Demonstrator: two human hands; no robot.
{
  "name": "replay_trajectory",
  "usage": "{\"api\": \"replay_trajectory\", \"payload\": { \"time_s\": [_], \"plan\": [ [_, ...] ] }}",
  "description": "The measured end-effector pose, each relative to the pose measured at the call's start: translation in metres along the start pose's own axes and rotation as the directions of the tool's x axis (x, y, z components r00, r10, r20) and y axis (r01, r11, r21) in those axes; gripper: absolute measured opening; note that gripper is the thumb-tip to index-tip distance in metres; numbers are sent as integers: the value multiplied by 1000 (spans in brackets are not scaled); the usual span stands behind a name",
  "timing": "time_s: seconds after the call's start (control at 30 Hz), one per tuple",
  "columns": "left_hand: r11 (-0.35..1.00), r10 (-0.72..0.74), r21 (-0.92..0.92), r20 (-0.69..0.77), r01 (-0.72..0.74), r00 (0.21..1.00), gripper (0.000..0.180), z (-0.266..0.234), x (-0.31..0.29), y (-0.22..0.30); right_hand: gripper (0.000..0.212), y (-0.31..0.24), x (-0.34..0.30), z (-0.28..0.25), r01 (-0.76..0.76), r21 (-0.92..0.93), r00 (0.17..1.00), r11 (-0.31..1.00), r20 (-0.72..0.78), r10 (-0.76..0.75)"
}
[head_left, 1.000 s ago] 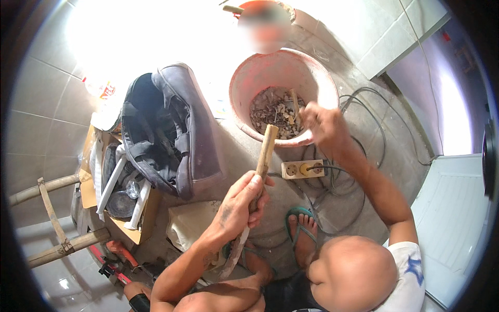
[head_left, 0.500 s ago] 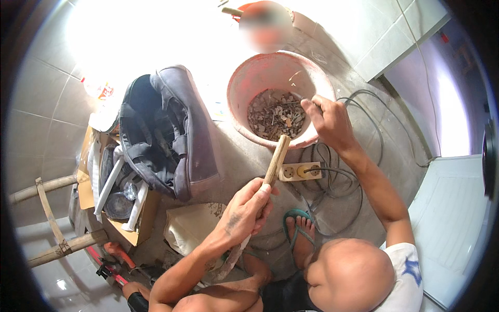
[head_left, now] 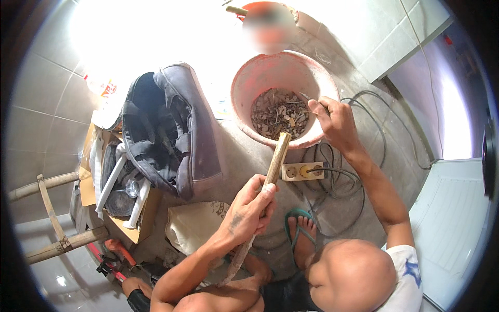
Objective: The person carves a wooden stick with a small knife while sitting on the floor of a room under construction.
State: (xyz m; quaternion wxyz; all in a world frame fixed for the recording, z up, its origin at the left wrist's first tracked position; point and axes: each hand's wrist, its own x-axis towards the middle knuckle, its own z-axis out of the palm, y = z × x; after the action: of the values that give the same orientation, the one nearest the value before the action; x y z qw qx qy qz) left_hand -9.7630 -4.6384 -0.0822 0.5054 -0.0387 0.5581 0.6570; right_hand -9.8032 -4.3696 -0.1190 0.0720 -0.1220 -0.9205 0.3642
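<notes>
My left hand [head_left: 252,208] is closed around the middle of a peeled wooden stick [head_left: 278,158]. The stick slants up and away, its pale far end just short of the bucket's near rim and its rough lower end over my lap. At the right rim of the bucket, my right hand [head_left: 338,122] is wrapped around a knife [head_left: 304,95]; only a bit of thin blade shows past the fingers, and the handle is hidden. Wood shavings and chips [head_left: 280,114] cover the bottom of the pinkish bucket [head_left: 241,86].
An open dark bag [head_left: 202,135] and a cardboard box [head_left: 138,229] of tools stand at left, near a bamboo ladder [head_left: 67,244]. A power strip [head_left: 304,171] with a coiled cable [head_left: 358,192] lies by my sandalled foot [head_left: 301,231]. An orange container [head_left: 260,8] is behind the bucket.
The view has shifted slightly, moving the scene a little rightward. More of the stick's lower end shows below my left hand. Both hands keep their holds.
</notes>
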Motion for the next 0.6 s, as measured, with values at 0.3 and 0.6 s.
{"api": "replay_trajectory", "payload": {
  "time_s": [0.3, 0.6],
  "plan": [
    [994, 111, -10, -65, -112, 992, 23, -5, 19, 6, 28, -45, -56, 27, 408, 199, 882, 891, 165, -441],
    [999, 36, 20, -82, -35, 996, 23, -9, 11, -1, 35, -11, -10, 13, 119, 131, 991, 984, 47, -126]
  ]
}}
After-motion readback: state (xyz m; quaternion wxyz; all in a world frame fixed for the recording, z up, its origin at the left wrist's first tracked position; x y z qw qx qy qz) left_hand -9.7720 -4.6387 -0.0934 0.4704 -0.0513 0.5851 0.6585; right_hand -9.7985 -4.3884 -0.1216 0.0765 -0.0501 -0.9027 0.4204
